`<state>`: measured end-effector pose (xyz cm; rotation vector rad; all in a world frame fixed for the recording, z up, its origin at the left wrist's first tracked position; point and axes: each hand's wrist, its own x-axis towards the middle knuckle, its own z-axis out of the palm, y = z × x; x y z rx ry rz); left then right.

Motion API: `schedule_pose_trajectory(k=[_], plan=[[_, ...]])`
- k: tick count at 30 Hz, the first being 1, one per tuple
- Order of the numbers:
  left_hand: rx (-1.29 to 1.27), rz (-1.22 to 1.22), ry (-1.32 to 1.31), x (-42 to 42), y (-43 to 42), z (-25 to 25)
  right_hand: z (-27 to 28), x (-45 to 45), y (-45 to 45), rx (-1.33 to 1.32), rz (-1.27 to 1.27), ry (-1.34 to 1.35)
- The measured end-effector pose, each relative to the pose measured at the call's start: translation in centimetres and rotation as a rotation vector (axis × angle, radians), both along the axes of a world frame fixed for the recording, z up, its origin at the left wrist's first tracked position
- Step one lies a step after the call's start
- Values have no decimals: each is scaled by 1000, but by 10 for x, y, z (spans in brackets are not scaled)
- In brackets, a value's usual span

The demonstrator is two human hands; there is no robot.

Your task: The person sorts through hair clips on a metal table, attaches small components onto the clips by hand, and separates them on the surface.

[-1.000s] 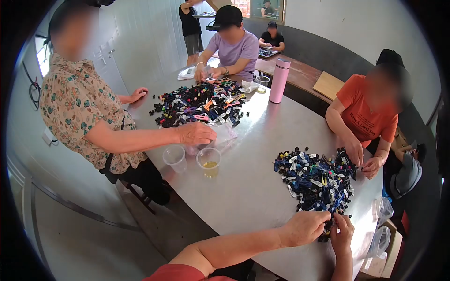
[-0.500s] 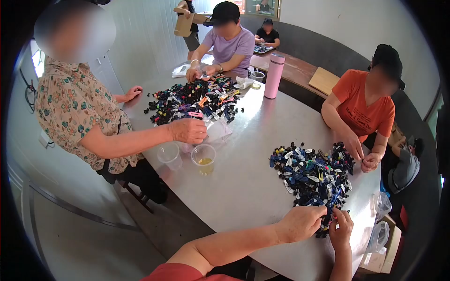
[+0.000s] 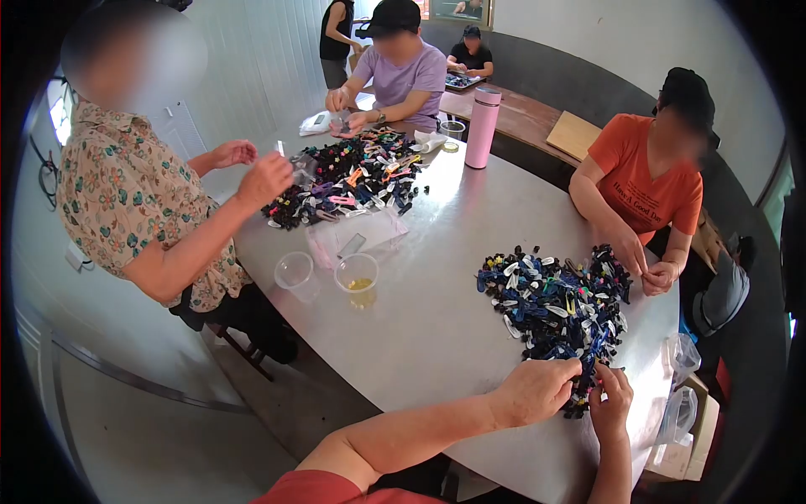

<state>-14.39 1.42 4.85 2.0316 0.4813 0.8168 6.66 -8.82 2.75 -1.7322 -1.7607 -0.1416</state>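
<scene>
A heaped pile of hair clips [image 3: 550,307], mostly black, dark blue and white, lies on the metal table at right. At its near edge, my left hand [image 3: 537,391] has thumb and forefinger pinched together; what sits between them is too small to make out. Close beside it on the right, my right hand [image 3: 611,401] is curled with bent fingers over the edge of the pile. Its fingertips seem to pinch something small that I cannot make out. Clips lie under and between both hands.
Two clear plastic cups [image 3: 357,281] stand by a pink-edged plastic packet [image 3: 357,238]. Beyond lies a second clip pile [image 3: 361,172], with a pink bottle [image 3: 483,130] to its right. Co-workers sit or stand around the table [image 3: 420,336]. Clear bags hang over a carton [image 3: 697,437] at right.
The person in the floral shirt has drawn back from the packet and now lifts a small clear bag. My hands stay almost in place at the pile. The view has shifted slightly.
</scene>
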Motion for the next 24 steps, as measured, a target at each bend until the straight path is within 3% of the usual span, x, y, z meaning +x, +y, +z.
schedule_pose_trajectory(k=[13,21,24], plan=[[-7,28,11,3,8,-8,11,-5,-1,44,-25,7],[139,221,59,-1,26,-22,4,2,-4,26,-45,48],[19,291,107,0,35,-22,6,10,-8,-1,-154,100]])
